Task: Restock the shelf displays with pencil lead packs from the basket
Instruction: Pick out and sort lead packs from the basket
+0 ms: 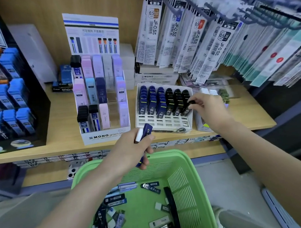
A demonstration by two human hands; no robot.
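- The right hand (206, 109) pinches a black lead pack (191, 102) at the rightmost column of the white display tray (165, 125), near the front edge of the wooden shelf (62, 139).
- The left hand (131, 148) grips a blue lead pack (146, 130) above the far rim of the green basket (179, 158).
- Restocking seems midway: loose packs (150, 185) remain in the basket.
- Next, probably: seat the black pack, then slot the blue one into a left column.

basket (186, 174) below shelf (61, 121), tiered display (101, 103) left of tray (165, 125)
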